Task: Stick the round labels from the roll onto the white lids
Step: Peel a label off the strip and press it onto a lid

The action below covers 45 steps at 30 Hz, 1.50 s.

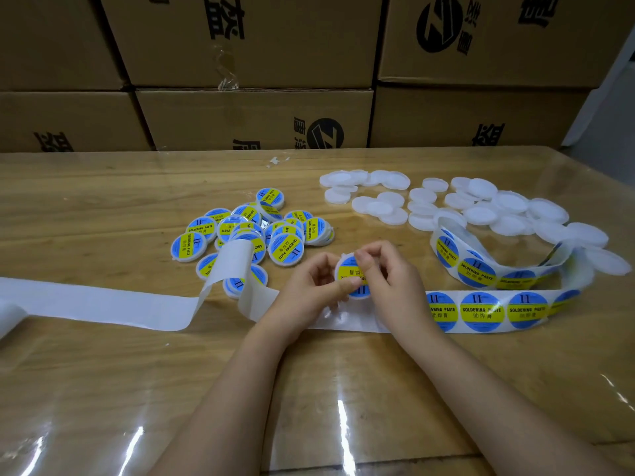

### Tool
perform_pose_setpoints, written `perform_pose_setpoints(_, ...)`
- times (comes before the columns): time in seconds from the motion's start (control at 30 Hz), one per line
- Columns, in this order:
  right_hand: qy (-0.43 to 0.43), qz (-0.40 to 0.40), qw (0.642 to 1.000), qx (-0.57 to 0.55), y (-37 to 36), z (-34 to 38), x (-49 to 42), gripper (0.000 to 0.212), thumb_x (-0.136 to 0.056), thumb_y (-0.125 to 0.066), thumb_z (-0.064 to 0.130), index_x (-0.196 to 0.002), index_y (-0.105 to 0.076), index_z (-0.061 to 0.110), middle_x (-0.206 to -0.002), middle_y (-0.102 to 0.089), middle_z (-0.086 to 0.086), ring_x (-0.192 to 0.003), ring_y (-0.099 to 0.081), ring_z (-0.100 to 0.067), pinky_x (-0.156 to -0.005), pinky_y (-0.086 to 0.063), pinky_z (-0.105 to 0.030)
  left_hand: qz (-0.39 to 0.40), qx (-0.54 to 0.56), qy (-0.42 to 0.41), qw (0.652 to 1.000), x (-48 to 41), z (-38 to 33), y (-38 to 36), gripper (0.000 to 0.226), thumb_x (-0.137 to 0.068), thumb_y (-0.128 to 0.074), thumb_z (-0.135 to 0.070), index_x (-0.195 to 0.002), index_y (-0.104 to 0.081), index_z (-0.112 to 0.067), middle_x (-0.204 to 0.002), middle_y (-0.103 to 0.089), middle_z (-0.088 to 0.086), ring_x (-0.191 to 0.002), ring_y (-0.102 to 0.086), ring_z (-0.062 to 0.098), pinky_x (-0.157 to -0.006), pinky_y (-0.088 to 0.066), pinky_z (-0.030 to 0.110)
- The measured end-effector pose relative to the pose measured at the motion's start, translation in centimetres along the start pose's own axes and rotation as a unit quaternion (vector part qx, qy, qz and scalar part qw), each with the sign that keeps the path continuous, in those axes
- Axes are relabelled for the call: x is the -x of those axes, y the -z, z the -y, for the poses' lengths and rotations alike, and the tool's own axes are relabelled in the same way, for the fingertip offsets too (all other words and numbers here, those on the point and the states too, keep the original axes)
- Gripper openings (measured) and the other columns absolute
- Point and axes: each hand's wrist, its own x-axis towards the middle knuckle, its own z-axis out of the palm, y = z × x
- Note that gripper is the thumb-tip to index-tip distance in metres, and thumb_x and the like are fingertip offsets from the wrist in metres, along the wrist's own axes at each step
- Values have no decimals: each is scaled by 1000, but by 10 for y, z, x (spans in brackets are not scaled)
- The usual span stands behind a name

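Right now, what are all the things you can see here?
labelled lids: a heap, too overlapped to count, white with blue and yellow labels, left-middle of the table
plain lids: many, white, far right of the table
label strip: one, blue and yellow round labels on white backing, curling in from the right
empty backing: one strip, white, trailing off to the left
held lid: one, white with a blue and yellow label, between both hands
table: one, light wood under a shiny clear cover
cardboard boxes: at least six, brown with black print, stacked behind the table
left hand: holds the held lid
right hand: pinches its top edge
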Motion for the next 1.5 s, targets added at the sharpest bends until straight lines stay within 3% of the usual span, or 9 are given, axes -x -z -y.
perform_pose_setpoints(0.2, -14, 83, 994, -76, 3, -2, -3, 22, -96, -54, 16, -104, -56, 36, -88, -65, 20, -84, -61, 3, -75, -47, -14, -91, 3, -1, 996, -2, 0, 2, 4, -90, -60, -10, -88, -62, -10, -55, -62, -11, -46, -52, -3, -45, -38, 12)
perform_pose_setpoints(0.33, -23, 130, 985, -112, 0, -3, -2, 41, -91, -59, 7, -122, -51, 33, -110, -65, 11, -100, -62, -4, -90, -49, -24, -132, -39, -6, 990, -2, 2, 4, 11, -92, -60, -15, -83, -66, -18, -58, -61, -8, -49, -50, 0, -47, -39, 14)
perform_pose_setpoints(0.53, -18, 153, 975, -162, 7, -3, -6, 34, -96, -47, 1, -127, -51, 16, -107, -67, -9, -84, -64, -18, -83, -53, -34, -121, -34, -19, 992, -2, 2, 6, 15, -94, -55, -20, -92, -68, -13, -75, -68, 3, -67, -59, 12, -56, -44, 22)
perform_pose_setpoints(0.8, -17, 148, 968, -201, 4, -6, -8, 21, -98, -46, 5, -108, -55, 21, -83, -71, 1, -66, -66, -16, -66, -53, -23, -126, -33, -44, 991, -2, 1, 4, 18, -95, -52, -13, -89, -68, -12, -76, -70, -6, -73, -62, 4, -67, -48, 18)
perform_pose_setpoints(0.93, -29, 121, 980, -154, 4, -11, -9, 8, -98, -50, 17, -97, -56, 22, -76, -71, 2, -61, -64, -17, -65, -52, -27, -122, -88, -39, 988, -2, 3, 1, 17, -97, -51, -16, -95, -67, -11, -67, -64, -4, -50, -56, 10, -54, -46, 20)
perform_pose_setpoints(1.17, 25, 91, 991, 96, 11, -16, -10, 15, -96, -51, 18, -104, -63, 17, -87, -63, 3, -82, -60, -18, -77, -48, -37, -258, -186, -20, 948, -7, 4, 11, 19, -99, -44, -18, -98, -63, -23, -61, -57, -4, -57, -53, 8, -62, -45, 27)
perform_pose_setpoints(1.37, 39, 60, 980, 185, 17, -19, -14, 16, -96, -51, 16, -102, -66, 15, -96, -57, 7, -84, -55, -14, -75, -45, -33, -366, -257, 15, 894, -5, 2, 21, 26, -92, -48, -12, -114, -62, -14, -83, -54, -3, -72, -50, 15, -63, -35, 19)
perform_pose_setpoints(1.43, 37, 60, 976, 206, 19, -20, -15, 16, -95, -51, 17, -102, -66, 16, -98, -58, 7, -84, -54, -13, -73, -46, -34, -374, -250, 39, 892, -4, 1, 20, 39, -92, -46, -7, -130, -52, -10, -107, -58, 0, -97, -56, 20, -79, -38, 13)
perform_pose_setpoints(1.5, 32, 67, 973, 220, 19, -22, -15, 16, -95, -50, 18, -101, -65, 17, -99, -58, 7, -82, -55, -13, -73, -46, -34, -374, -284, 53, 881, -4, 2, 21, 50, -91, -47, -5, -141, -39, -8, -131, -50, 9, -117, -49, 27, -100, -35, 29)
